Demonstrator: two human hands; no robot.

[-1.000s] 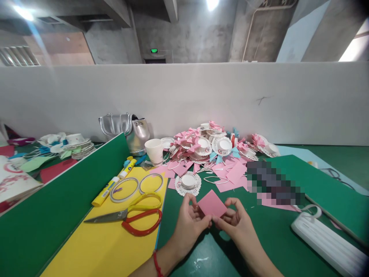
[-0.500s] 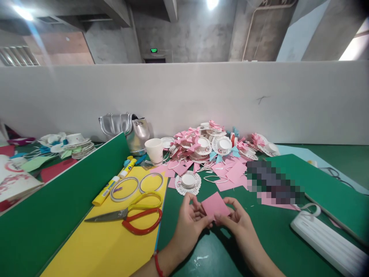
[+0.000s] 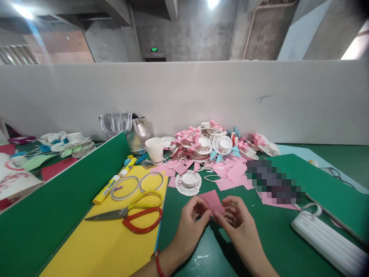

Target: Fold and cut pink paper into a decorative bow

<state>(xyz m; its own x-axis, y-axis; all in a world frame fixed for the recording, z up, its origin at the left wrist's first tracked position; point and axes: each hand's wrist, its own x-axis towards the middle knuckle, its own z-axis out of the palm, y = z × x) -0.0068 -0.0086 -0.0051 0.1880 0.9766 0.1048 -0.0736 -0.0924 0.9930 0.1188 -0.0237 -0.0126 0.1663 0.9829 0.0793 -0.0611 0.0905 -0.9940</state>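
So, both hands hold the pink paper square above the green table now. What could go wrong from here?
1. The left hand and right hand pinch the pink paper square only at its near edge, so it may bend crookedly or slip.
2. The scissors lie open close to the left hand; a sideways move might catch the blades.
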